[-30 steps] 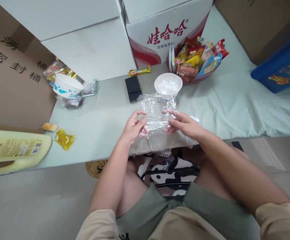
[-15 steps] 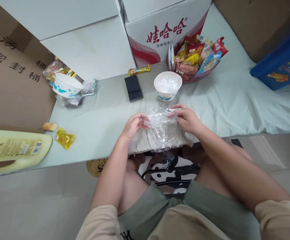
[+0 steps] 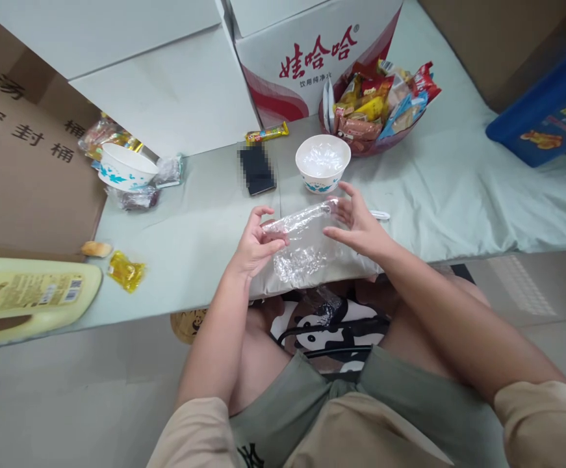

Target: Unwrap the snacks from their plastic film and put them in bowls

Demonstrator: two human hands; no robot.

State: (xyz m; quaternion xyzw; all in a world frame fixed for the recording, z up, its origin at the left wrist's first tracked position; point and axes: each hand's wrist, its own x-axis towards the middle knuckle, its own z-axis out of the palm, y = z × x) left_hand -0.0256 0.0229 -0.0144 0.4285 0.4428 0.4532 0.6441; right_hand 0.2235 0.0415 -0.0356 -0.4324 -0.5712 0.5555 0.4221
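A crumpled sheet of clear plastic wrap lies at the near edge of the pale green table. My left hand pinches its left end between thumb and fingers. My right hand touches the wrap's right end with its fingers stretched out. Just behind the hands stands a white bowl with blue marks, lined with clear film.
A phone and a snack bar lie behind the hands. A snack-filled bowl and a white printed box stand at the back. Left: another white bowl, wrapped packets, a yellow sachet, a yellow bottle. Cardboard boxes stand at the left.
The wrap, held up as an open sheet in front of the bowl, has been brought down and folded into a narrower bundle on the table edge. My right hand's fingers have straightened.
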